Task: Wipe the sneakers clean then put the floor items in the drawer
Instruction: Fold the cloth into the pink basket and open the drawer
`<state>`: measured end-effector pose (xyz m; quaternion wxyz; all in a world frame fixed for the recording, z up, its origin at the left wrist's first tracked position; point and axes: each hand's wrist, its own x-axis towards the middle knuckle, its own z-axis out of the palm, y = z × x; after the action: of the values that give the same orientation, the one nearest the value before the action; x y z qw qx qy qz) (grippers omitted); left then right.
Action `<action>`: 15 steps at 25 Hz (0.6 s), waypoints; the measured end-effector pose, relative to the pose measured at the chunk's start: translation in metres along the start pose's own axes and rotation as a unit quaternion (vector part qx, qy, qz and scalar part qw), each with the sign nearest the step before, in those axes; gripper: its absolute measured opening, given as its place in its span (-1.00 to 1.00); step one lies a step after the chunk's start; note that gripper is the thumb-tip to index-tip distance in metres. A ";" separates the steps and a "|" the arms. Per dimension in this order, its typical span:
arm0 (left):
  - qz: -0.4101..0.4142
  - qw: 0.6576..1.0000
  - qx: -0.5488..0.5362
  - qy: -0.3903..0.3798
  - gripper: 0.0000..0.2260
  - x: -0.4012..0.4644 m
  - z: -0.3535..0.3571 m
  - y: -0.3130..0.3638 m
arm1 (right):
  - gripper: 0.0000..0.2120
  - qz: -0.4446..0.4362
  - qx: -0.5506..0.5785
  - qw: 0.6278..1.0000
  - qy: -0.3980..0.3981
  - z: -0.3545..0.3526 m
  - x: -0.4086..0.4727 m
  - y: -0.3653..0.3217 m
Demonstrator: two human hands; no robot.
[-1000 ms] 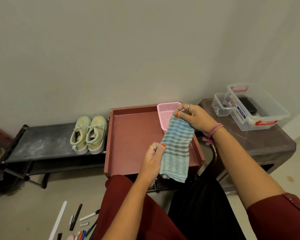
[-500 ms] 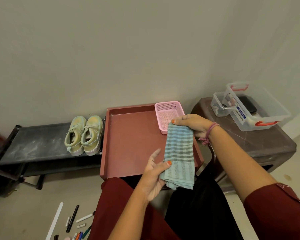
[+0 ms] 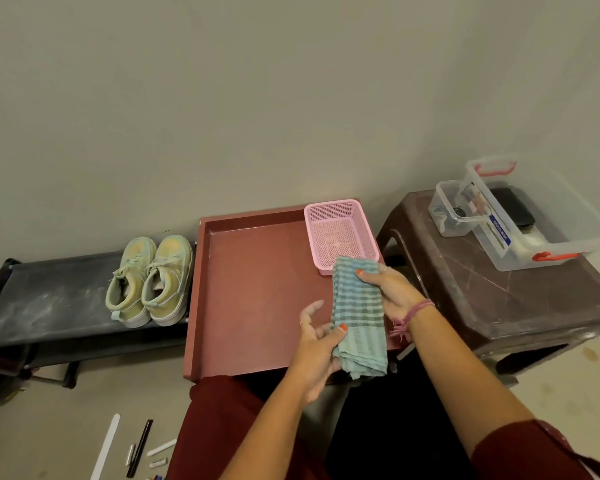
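Sneakers [image 3: 150,279], a pair of pale green lace-up canvas shoes with dusty whitish soles, stand side by side and touching on a low black shelf [image 3: 45,299], well off to the left of both hands with their toes toward the wall. A folded blue-green striped cloth [image 3: 359,315] is held between the hands above the near right part of a flat reddish-brown drawer [image 3: 250,292] with a raised rim. The right hand [image 3: 390,292] grips the cloth's upper end, its thumb curled over the front of the fabric and the fingers behind it; a pink thread band sits on its wrist. The left hand [image 3: 317,344] holds the cloth's lower left edge, thumb pressed onto the fabric and the other fingers loosely spread beside and beneath it. Just beyond the right hand, in the far right corner of the drawer, sits a pink perforated plastic basket [image 3: 340,233], its near rim partly covered by the top of the cloth. Further right of that hand is a dark brown plastic table [image 3: 499,299] carrying a clear plastic storage box with red handles [image 3: 541,216] and a smaller clear tub [image 3: 451,209] touching its left side. Below and to the left of the left hand, on the floor, lie scattered pens and markers [image 3: 139,448] beside a white flat stick [image 3: 106,445].
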<state>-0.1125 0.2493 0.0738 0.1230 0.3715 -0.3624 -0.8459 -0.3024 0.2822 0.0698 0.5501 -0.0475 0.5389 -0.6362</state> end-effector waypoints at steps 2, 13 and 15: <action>0.028 0.998 0.051 0.008 -0.73 0.015 0.009 0.000 | -0.65 -0.048 -0.028 0.998 0.042 -0.002 0.022 -0.019; 0.099 0.957 0.260 0.075 -0.66 0.158 0.023 0.048 | -0.63 -0.192 -0.300 0.933 0.054 -0.003 0.164 -0.094; 0.112 0.944 0.299 0.085 -0.63 0.181 0.019 0.052 | -0.64 -0.222 -0.374 0.899 0.049 -0.001 0.188 -0.097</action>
<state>-0.2550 0.1365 0.0218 0.1305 0.4186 -0.6260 -0.6448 -0.4398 0.1232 0.0409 0.3086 -0.3369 0.7392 -0.4947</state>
